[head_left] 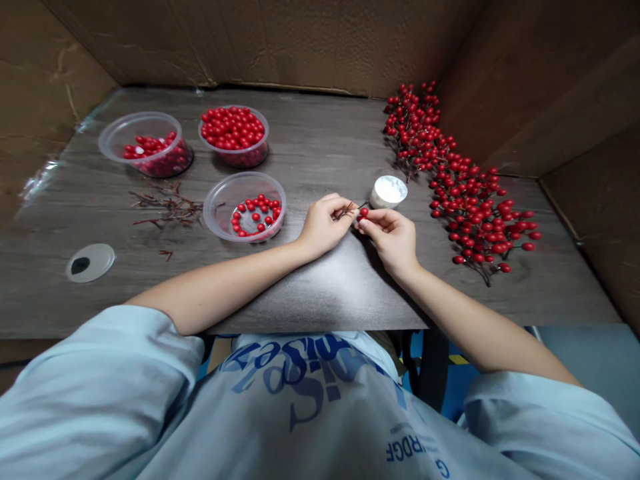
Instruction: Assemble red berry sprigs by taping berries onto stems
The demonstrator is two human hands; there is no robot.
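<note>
My left hand [324,228] pinches a thin brown twig [349,211] above the dark wood-grain table [320,147]. My right hand [393,241] faces it, with a glossy red berry [363,213] between its fingertips at the twig's end. Just beyond my right hand stands a small white-filled pot [389,192]. To the left of my left hand is a clear plastic bowl [260,181] holding several red berries. Two more clear bowls stand farther back, one [120,120] partly filled and one [250,159] heaped with berries.
A long heap of finished red berry sprays [470,207] lies at the right. Loose bare twigs [167,208] lie at the left, near a round translucent disc with a dark spot [90,263]. Cardboard walls [280,40] surround the table's back and sides.
</note>
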